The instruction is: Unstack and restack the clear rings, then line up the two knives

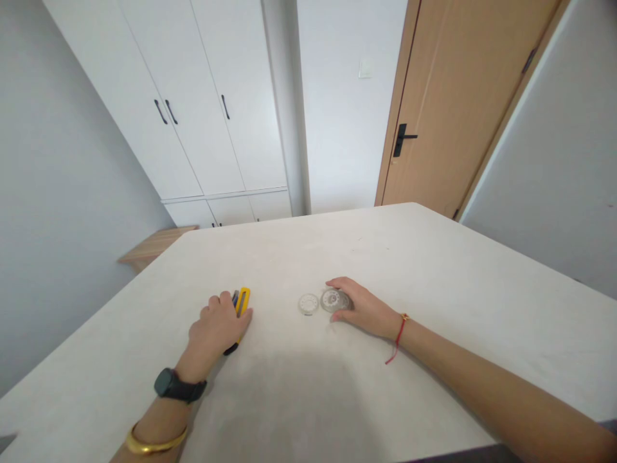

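On the left of the table, my left hand (219,321) is closed over a yellow utility knife (247,295) with a black end. A small grey and dark part shows beside the knife's yellow body, and the palm hides the rest. My right hand (361,307) curls its thumb and fingers around a round, greyish, see-through case or stack of discs (332,299) resting on the table. Just left of that lies a flat, pale, clear disc (308,303) with marks in a ring, touched by neither hand.
The wide off-white table (289,257) spreads out around both hands. Beyond it stand white cupboards (202,128) and a wooden door (448,96). A wood-topped ledge (157,247) sits past the table's far left corner.
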A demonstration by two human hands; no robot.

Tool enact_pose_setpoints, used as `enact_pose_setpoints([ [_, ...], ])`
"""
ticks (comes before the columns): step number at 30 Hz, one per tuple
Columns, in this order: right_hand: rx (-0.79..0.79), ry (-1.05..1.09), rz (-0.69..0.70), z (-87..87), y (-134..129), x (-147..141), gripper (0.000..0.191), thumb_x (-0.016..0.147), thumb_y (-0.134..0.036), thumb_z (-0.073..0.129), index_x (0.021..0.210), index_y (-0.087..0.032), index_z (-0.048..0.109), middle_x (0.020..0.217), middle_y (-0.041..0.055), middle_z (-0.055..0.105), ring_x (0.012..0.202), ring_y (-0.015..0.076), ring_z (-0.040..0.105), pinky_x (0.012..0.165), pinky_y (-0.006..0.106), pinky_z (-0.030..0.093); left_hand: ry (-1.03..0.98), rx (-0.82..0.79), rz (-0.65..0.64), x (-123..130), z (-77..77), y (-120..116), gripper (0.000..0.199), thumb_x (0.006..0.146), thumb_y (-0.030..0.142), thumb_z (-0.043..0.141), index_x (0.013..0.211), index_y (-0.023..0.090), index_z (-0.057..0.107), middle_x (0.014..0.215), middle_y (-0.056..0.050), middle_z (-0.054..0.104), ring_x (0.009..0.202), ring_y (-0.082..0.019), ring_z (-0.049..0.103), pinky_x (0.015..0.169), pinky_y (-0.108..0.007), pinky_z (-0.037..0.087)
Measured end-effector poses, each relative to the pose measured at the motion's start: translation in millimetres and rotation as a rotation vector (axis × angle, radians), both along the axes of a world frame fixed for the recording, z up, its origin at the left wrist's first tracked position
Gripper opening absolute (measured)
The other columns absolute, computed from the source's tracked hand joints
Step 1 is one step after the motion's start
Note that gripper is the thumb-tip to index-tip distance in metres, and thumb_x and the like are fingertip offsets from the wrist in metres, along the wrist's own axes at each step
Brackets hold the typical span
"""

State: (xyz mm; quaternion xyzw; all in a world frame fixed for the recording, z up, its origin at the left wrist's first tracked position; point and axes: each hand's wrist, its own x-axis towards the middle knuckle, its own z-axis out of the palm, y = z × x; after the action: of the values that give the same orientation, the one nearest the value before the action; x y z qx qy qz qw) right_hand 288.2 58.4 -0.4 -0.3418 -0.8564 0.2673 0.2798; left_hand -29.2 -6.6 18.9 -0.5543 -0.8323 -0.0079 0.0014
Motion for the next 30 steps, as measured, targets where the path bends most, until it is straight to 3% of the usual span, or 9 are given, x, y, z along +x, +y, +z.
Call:
enact_pose_setpoints([
  [5,-0.001,-0.065,-0.017,5.0,-3,3,0.062,0.075,-0.025,0.075,0.132,-0.02,0.051,0.131,0.0131,0.057,0.119,0.0275,0.052,0.103,0.046,0.04,-0.143,-0.004,-0.099,12,1.6,1,0.049,0.083,0.043,0.043,0.123,0.016,0.048,0.105,-0.015,0.054,0.093,-0.03,0.061,0.081,-0.04,0.045],
  [9,0.033,-0.108,0.026,9.4,-6,3,0.061,0.08,-0.025,0.069,0.137,-0.022,0.048,0.127,0.0123,0.06,0.115,0.0279,0.052,0.101,0.047,0.039,-0.213,0.054,-0.336,39,3.5,1,0.046,0.082,0.035,0.048,0.126,0.021,0.053,0.108,-0.012,0.058,0.099,-0.026,0.059,0.087,-0.036,0.044],
  [13,-0.007,-0.135,0.058,12.5,-9,3,0.071,0.083,-0.015,0.061,0.147,-0.024,0.033,0.133,0.0134,0.056,0.118,0.0274,0.05,0.102,0.048,0.037,-0.241,0.123,-0.55,59,2.5,5,0.045,0.082,0.024,0.049,0.127,0.025,0.056,0.119,-0.008,0.061,0.109,-0.025,0.056,0.094,-0.035,0.042],
  [16,-0.011,-0.121,0.087,14.4,-9,7,0.083,0.079,-0.015,0.062,0.151,-0.026,0.022,0.144,0.0129,0.047,0.125,0.0281,0.046,0.105,0.049,0.034,-0.257,0.144,-0.572,68,-1.5,10,0.048,0.085,0.022,0.047,0.133,0.025,0.053,0.133,-0.008,0.057,0.118,-0.027,0.052,0.099,-0.04,0.041],
  [19,-0.018,-0.111,0.041,15.2,-6,15,0.092,0.075,-0.021,0.069,0.152,-0.026,0.019,0.141,0.013,0.05,0.121,0.0282,0.05,0.103,0.047,0.037,-0.24,0.188,-0.547,76,-3.2,12,0.051,0.087,0.025,0.046,0.138,0.023,0.048,0.146,-0.011,0.045,0.13,-0.031,0.043,0.104,-0.05,0.036],
  [25,-0.039,-0.14,-0.071,17.0,-3,24,0.085,0.072,-0.029,0.074,0.147,-0.023,0.034,0.119,0.0095,0.063,0.102,0.0253,0.06,0.094,0.043,0.045,-0.282,0.173,-0.727,85,-1.0,-3,0.043,0.089,0.027,0.046,0.131,0.031,0.053,0.151,-0.005,0.038,0.138,-0.031,0.031,0.109,-0.066,0.019],
  [30,-0.03,-0.129,-0.057,18.3,-7,19,0.074,0.071,-0.029,0.074,0.139,-0.02,0.045,0.117,0.0101,0.064,0.096,0.0238,0.06,0.091,0.042,0.047,-0.345,0.219,-0.712,75,-5.9,-7,0.038,0.091,0.032,0.044,0.127,0.028,0.056,0.145,-0.008,0.046,0.133,-0.029,0.039,0.11,-0.063,0.023],
])
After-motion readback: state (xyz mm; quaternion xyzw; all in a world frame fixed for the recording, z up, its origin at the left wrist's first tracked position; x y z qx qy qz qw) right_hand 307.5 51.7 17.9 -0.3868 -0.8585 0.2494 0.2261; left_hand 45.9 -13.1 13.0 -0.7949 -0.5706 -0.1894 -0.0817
